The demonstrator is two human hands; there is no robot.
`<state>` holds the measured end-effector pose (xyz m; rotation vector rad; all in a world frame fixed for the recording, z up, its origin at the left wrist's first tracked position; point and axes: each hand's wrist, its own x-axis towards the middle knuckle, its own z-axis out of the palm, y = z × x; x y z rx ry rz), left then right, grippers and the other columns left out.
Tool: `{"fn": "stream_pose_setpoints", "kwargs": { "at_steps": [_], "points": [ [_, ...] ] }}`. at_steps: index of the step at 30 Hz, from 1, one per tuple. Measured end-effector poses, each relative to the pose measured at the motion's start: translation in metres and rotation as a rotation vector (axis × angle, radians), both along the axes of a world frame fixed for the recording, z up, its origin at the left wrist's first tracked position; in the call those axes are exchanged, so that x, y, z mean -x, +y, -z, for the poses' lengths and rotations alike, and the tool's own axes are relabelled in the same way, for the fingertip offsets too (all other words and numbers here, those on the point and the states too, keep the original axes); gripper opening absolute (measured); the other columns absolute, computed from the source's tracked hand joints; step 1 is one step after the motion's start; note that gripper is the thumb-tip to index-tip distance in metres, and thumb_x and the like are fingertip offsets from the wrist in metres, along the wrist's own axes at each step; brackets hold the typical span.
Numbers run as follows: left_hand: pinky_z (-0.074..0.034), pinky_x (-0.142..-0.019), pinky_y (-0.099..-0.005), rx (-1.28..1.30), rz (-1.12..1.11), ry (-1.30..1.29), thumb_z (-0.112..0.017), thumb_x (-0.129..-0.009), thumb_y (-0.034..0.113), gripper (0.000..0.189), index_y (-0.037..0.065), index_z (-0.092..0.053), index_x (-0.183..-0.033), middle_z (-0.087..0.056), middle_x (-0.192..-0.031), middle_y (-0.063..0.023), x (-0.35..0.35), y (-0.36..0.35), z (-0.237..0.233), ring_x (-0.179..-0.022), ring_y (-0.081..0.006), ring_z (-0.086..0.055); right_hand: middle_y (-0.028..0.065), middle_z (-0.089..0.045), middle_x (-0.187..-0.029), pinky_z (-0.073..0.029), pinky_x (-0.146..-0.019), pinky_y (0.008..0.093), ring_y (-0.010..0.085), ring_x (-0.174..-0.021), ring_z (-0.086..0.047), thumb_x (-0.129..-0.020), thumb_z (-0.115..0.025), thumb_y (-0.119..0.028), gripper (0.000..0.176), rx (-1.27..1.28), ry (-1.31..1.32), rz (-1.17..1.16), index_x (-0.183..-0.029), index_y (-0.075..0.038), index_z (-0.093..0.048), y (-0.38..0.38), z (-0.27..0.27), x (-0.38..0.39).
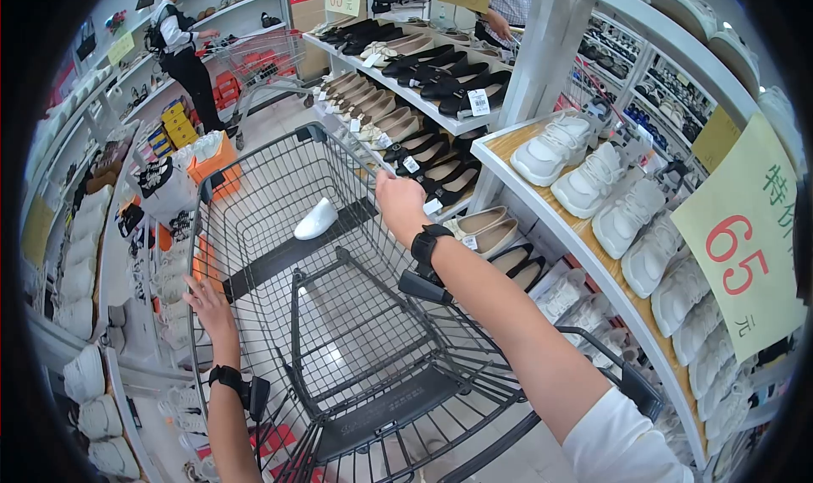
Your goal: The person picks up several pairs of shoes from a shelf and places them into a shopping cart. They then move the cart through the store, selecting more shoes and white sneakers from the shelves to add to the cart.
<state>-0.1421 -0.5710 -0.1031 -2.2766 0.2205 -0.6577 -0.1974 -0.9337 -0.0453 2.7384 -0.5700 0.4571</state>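
Observation:
A dark wire shopping cart (313,132) stands in front of me. One white shoe (316,219) lies in its basket, on the wire mesh. My left hand (212,308) is at the cart's left rim, its fingers over the edge and the thumb on the inner side. On the right rim, my right hand (400,200) is closed, with the fingertips partly hidden from view. Each wrist wears a black band with a small device. The cart's handle (631,381) shows at the lower right, below my right forearm.
To the right, white sneakers (605,174) line a wooden-topped shelf beside a yellow price sign (732,250). Black and beige flats (449,68) fill the rack ahead. Shoe shelves (89,254) run along the left. A person (182,55) stands with another cart (262,60) at the back left.

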Motion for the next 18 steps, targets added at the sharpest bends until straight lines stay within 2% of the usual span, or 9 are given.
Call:
{"fn": "stream_pose_setpoints", "kwargs": {
  "at_steps": [2, 4, 6, 8, 11, 12, 14, 18],
  "points": [
    [-0.022, -0.096, -0.0495, 0.002, -0.048, 0.043, -0.052, -0.077, 0.015, 0.026, 0.001, -0.062, -0.097, -0.043, -0.117, -0.0118, 0.012, -0.004, -0.004, -0.128, -0.0389, -0.02, 0.0027, -0.062, -0.061, -0.039, -0.032, 0.0304, 0.015, -0.052, -0.062, -0.073, -0.058, -0.012, 0.028, -0.024, -0.032, -0.025, -0.097, 0.0, -0.049, -0.001, 0.001, 0.008],
    [-0.023, -0.095, -0.0497, 0.011, 0.007, 0.006, -0.05, -0.078, 0.015, 0.03, 0.0, -0.06, -0.103, -0.043, -0.117, -0.012, 0.019, -0.006, -0.004, -0.127, -0.0387, -0.021, 0.0034, -0.062, -0.061, -0.042, -0.034, 0.0309, 0.0159, -0.053, -0.062, -0.071, -0.059, -0.011, 0.03, -0.022, -0.031, -0.033, -0.097, 0.001, -0.049, -0.003, 0.006, 0.015],
    [-0.023, -0.095, -0.0498, -0.014, -0.003, 0.008, -0.05, -0.079, 0.014, 0.032, 0.0, -0.059, -0.106, -0.044, -0.117, -0.0123, 0.022, -0.008, -0.004, -0.127, -0.0385, -0.022, -0.0018, -0.06, -0.06, -0.035, -0.029, 0.0315, 0.0136, -0.049, -0.06, -0.069, -0.062, -0.015, 0.038, 0.068, 0.005, -0.027, -0.1, 0.001, -0.048, -0.008, 0.005, 0.019],
    [-0.024, -0.094, -0.0501, -0.04, -0.023, 0.031, -0.049, -0.079, 0.014, 0.032, 0.0, -0.059, -0.106, -0.044, -0.118, -0.0127, 0.017, -0.011, -0.002, -0.126, -0.0384, -0.023, 0.0022, -0.063, -0.066, -0.042, -0.033, 0.0348, 0.0153, -0.054, -0.063, -0.072, -0.06, -0.016, 0.036, 0.011, 0.005, -0.044, -0.101, 0.002, -0.049, -0.012, 0.004, 0.024],
    [-0.024, -0.093, -0.0499, -0.119, -0.091, 0.049, -0.049, -0.081, 0.018, 0.032, 0.002, -0.059, -0.107, -0.043, -0.12, -0.0122, 0.023, -0.024, -0.011, -0.126, -0.0383, -0.023, 0.0079, -0.062, -0.062, -0.048, -0.043, 0.0325, 0.021, -0.056, -0.063, -0.073, -0.056, -0.008, 0.013, 0.006, -0.113, -0.098, -0.082, -0.006, -0.047, -0.022, 0.009, 0.027],
    [-0.024, -0.093, -0.0498, -0.163, -0.13, 0.055, -0.049, -0.081, 0.019, 0.033, 0.003, -0.06, -0.107, -0.043, -0.121, -0.0119, 0.025, -0.029, -0.015, -0.126, -0.0382, -0.023, 0.0079, -0.062, -0.062, -0.048, -0.044, 0.0315, 0.0214, -0.053, -0.063, -0.076, -0.053, -0.008, 0.009, 0.014, -0.154, -0.141, -0.082, -0.006, -0.047, -0.025, 0.012, 0.027],
    [-0.023, -0.094, -0.0498, -0.175, -0.176, 0.026, -0.049, -0.082, 0.023, 0.034, 0.007, -0.06, -0.11, -0.042, -0.123, -0.0111, 0.016, -0.031, -0.011, -0.127, -0.0383, -0.022, 0.0059, -0.063, -0.063, -0.047, -0.041, 0.0296, 0.0162, -0.053, -0.063, -0.078, -0.053, -0.015, 0.021, 0.097, -0.082, -0.115, -0.093, -0.001, -0.05, -0.032, 0.016, 0.022],
    [-0.02, -0.096, -0.0526, -0.2, -0.145, 0.029, -0.051, -0.081, 0.029, 0.037, 0.012, -0.059, -0.113, -0.041, -0.126, -0.0101, 0.021, -0.038, -0.025, -0.128, -0.04, -0.019, 0.0045, -0.062, -0.057, -0.047, -0.039, 0.0294, 0.0152, -0.05, -0.062, -0.077, -0.053, -0.013, 0.017, 0.116, -0.126, -0.135, -0.09, -0.002, -0.05, -0.038, 0.02, 0.015]
  ]
}}
